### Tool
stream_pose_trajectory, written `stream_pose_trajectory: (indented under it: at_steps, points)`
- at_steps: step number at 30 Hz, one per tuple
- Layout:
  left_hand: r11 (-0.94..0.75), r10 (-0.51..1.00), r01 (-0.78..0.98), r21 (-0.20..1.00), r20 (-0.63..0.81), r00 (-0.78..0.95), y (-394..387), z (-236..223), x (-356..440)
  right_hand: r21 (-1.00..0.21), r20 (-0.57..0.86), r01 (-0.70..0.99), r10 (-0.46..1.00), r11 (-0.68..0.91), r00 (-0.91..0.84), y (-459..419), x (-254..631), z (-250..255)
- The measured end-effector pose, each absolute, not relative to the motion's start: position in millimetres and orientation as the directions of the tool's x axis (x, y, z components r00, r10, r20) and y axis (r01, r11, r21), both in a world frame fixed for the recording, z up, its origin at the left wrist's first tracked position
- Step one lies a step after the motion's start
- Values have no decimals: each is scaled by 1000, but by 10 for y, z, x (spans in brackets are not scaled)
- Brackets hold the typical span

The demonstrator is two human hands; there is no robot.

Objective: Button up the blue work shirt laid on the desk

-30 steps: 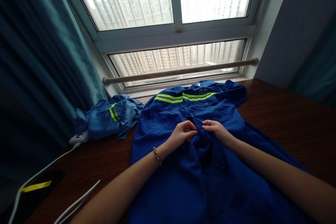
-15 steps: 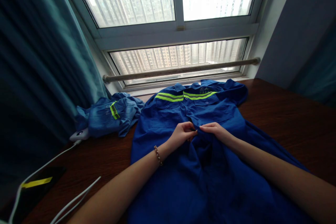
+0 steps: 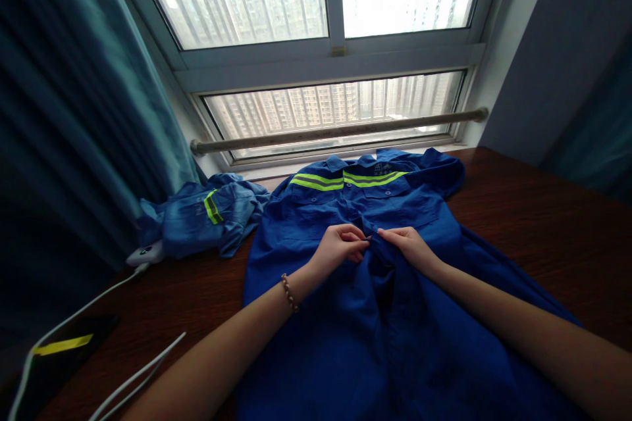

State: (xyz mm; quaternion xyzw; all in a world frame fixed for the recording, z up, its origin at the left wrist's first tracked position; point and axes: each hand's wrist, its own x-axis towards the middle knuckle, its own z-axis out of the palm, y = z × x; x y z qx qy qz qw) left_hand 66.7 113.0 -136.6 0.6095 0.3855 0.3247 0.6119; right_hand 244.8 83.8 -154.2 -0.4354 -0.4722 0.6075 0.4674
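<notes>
A blue work shirt (image 3: 306, 342) lies spread front side up, its collar toward the window and yellow-green reflective strips across the chest. The front is fastened by a button near the strips and gapes below my hands. My left hand (image 3: 340, 243), with a beaded bracelet at the wrist, pinches one front edge of the shirt between thumb and fingers. Just to its right, my right hand (image 3: 407, 243) grips the opposite front edge in a pinch. A small gap separates the fingertips. Whatever button sits under the fingers is hidden.
The shirt rests on a dark wooden surface (image 3: 533, 210) below a window with a metal rail (image 3: 340, 131). A second, crumpled blue garment (image 3: 197, 217) lies left, beside a white device (image 3: 145, 254) with a cable. A dark flat object with a yellow strip (image 3: 64, 345) lies lower left.
Both hands have shifted slightly up, and the fingertips are a little farther apart. The fold of cloth below them gapes a bit wider.
</notes>
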Motion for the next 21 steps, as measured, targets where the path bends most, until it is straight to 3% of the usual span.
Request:
stream_pose_trajectory:
  at_steps: [7, 13, 17, 21]
  points:
    - [126, 856, 46, 991, -132, 499, 1071, -1314, 696, -998, -14, 60, 992, -7, -126, 811, 2447, -1530]
    - [128, 871, 6, 992, -115, 477, 1070, -1360, 711, -965, -144, -188, 968, -183, -204, 803, 2392, -1515]
    - [148, 860, 4, 989, -131, 494, 1048, -1356, 712, -996, -87, -13, 983, -91, -161, 802, 2377, -1520]
    - [193, 853, -8, 981, -163, 495, 1011, -1335, 727, -955, 116, 259, 985, 146, -126, 765, 2372, -1533]
